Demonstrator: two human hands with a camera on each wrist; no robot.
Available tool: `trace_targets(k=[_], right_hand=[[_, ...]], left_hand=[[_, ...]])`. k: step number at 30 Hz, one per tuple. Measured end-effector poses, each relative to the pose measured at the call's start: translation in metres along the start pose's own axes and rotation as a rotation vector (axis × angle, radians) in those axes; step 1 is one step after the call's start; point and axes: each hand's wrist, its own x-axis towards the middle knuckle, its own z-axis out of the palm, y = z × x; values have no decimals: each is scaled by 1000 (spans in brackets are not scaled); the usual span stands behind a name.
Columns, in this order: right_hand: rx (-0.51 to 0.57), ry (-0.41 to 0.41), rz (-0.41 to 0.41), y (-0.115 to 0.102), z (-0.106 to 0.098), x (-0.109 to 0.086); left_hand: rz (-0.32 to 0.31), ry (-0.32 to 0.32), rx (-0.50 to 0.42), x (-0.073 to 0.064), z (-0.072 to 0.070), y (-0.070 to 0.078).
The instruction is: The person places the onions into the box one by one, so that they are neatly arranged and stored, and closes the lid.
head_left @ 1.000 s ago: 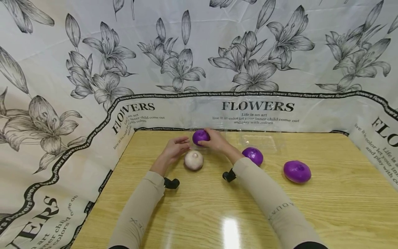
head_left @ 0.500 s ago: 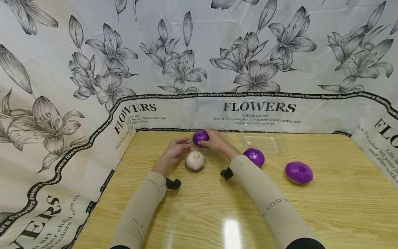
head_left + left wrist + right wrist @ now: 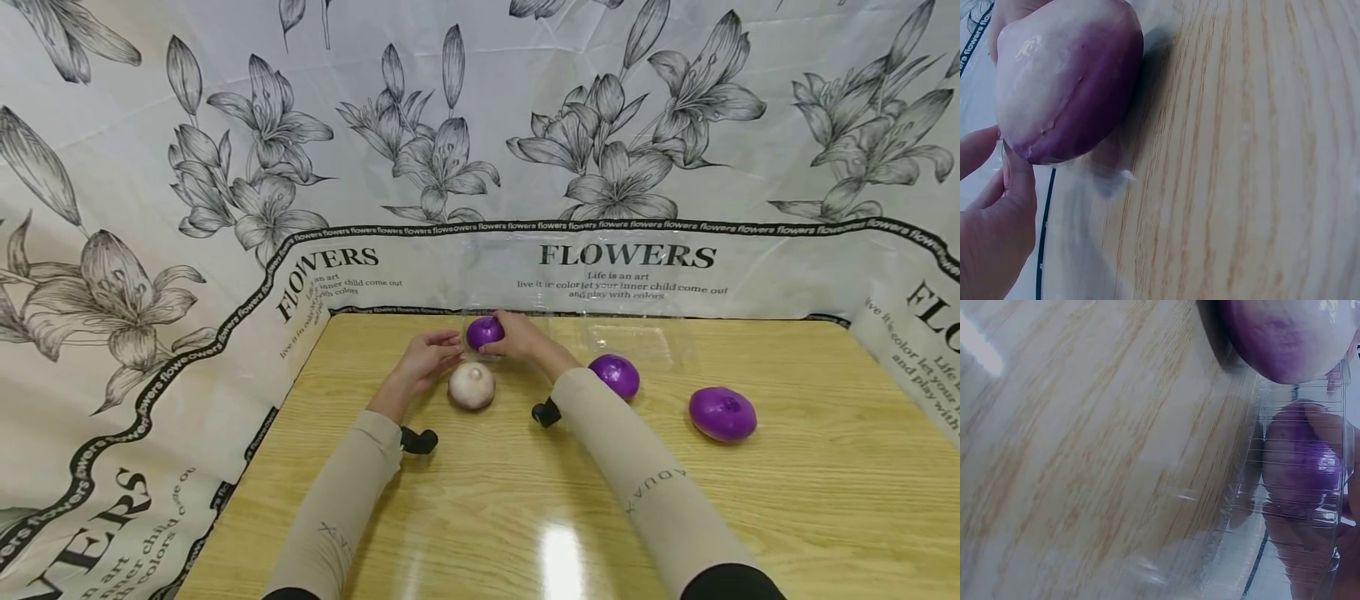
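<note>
My right hand (image 3: 521,340) grips a purple onion (image 3: 483,334) at the back of the table, inside a clear plastic box (image 3: 1254,550); the ribbed box wall lies in front of onion and fingers in the right wrist view. On the box's left side, my left hand (image 3: 427,360) holds the rim between thumb and fingertips. Just in front of the box sits a round white bulb, like a turnip (image 3: 471,387), whose underside shows purple in both wrist views. Nearest my right forearm lies a second purple onion (image 3: 614,377), partly covered by the sleeve.
Another purple onion (image 3: 722,414) rests farther right on the wooden table (image 3: 480,508). Behind the right forearm, a second clear plastic container (image 3: 630,342) stands at the back edge. A flower-printed cloth (image 3: 465,167) hangs along the back and sides.
The gripped onion and my right fingers have sunk slightly lower within the clear box. My left hand stays at the rim. The head view has shifted a little.
</note>
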Motion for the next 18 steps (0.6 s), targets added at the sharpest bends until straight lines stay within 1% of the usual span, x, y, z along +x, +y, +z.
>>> trace_targets(k=[5,11,18], right_hand=[[-8,11,-4,-2,-1,-1],[-23,11,-4,-3,-5,-7],[-63,9,1,-6,-20,-19]], left_hand=[[-5,7,-8,1,0,-1],[-22,17,-1,-1,0,-2],[-4,29,3,0,0,-1]])
